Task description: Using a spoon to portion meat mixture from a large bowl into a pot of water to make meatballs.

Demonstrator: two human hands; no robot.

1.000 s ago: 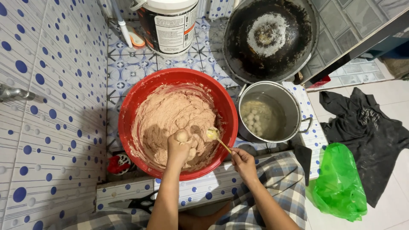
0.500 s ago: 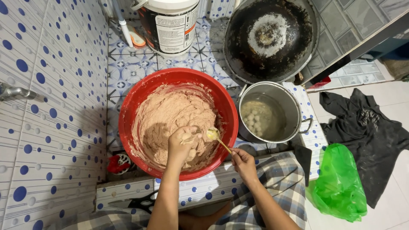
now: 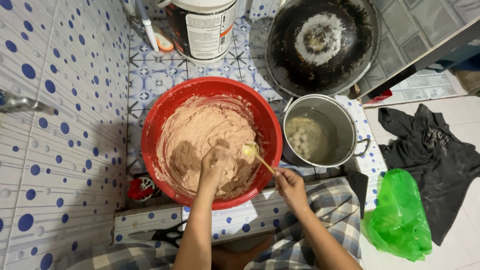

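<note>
A big red basin on the tiled floor holds pinkish-brown paste. My left hand is closed in the paste at the basin's near side, squeezing a lump of it. My right hand grips a yellow spoon by its handle, the bowl of the spoon held against my left fist and carrying a bit of paste. To the right of the basin stands a metal pot with water and several pale balls floating in it.
A black wok lies behind the pot, a white bucket behind the basin. A dotted tile wall with a metal tap is at left. A green plastic bag and dark cloth lie at right.
My left hand has closed over the paste ball that showed above the fist, and the spoon has stayed at the fist's right side. The pot and basin have not moved.
</note>
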